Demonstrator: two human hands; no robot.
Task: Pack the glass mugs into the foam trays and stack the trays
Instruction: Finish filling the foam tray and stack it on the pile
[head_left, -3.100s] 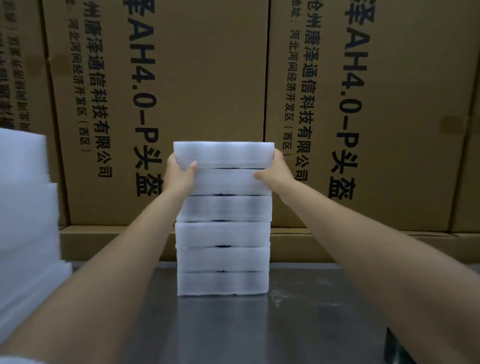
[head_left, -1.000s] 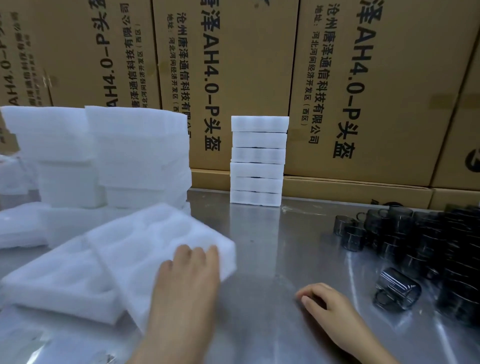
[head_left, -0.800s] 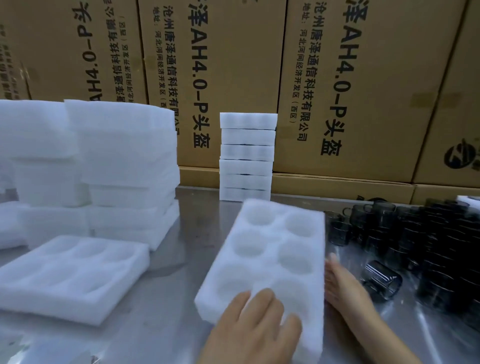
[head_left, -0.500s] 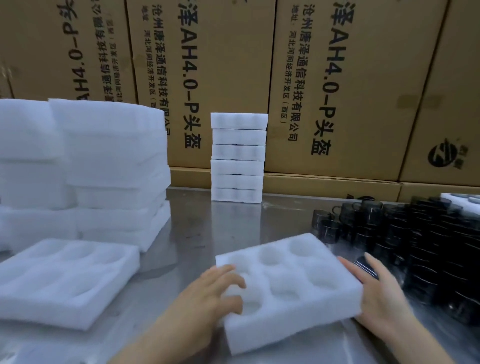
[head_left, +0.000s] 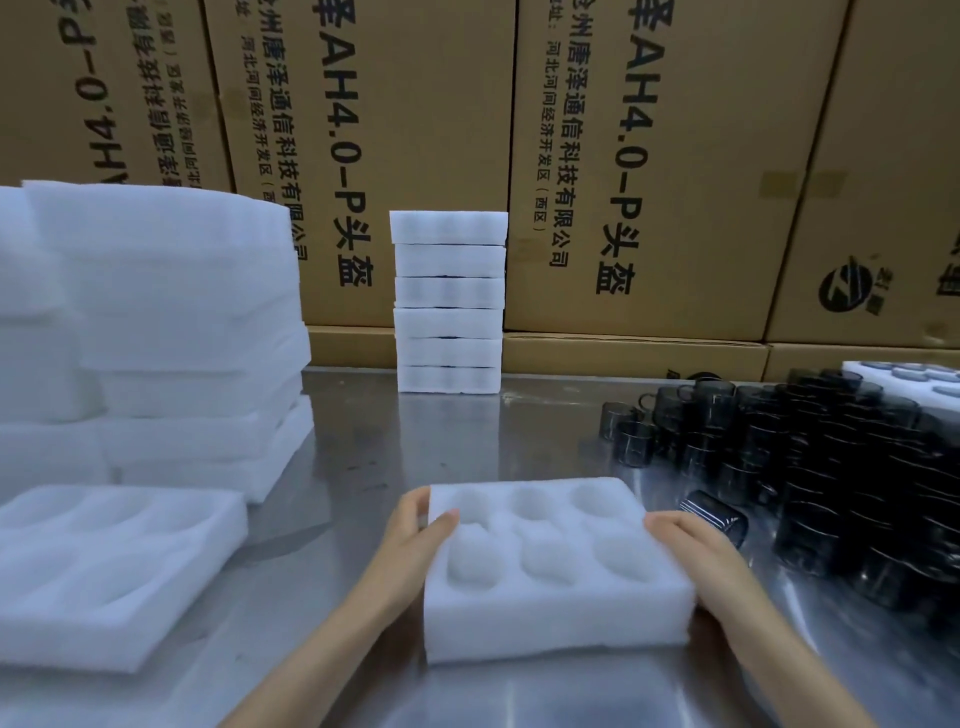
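An empty white foam tray (head_left: 550, 566) with several round pockets lies flat on the steel table (head_left: 353, 519) in front of me. My left hand (head_left: 415, 535) grips its left edge, thumb over the top. Against its right edge rests my right hand (head_left: 701, 556), with the fingers along the side. A stack of several filled foam trays (head_left: 449, 301) stands at the back of the table. Several dark glass mugs (head_left: 831, 457) crowd the right side; one mug (head_left: 714, 514) lies on its side just past my right hand.
Tall piles of spare foam trays (head_left: 171, 332) fill the left, with one empty tray (head_left: 109, 566) lying flat in front of them. Cardboard boxes (head_left: 649, 156) form a wall behind the table. Another foam tray (head_left: 914, 379) with mugs shows at the far right.
I let go of the stack, took an empty tray from the left, swung it across and set it flat in front of me. Both hands now sit at its two side edges.
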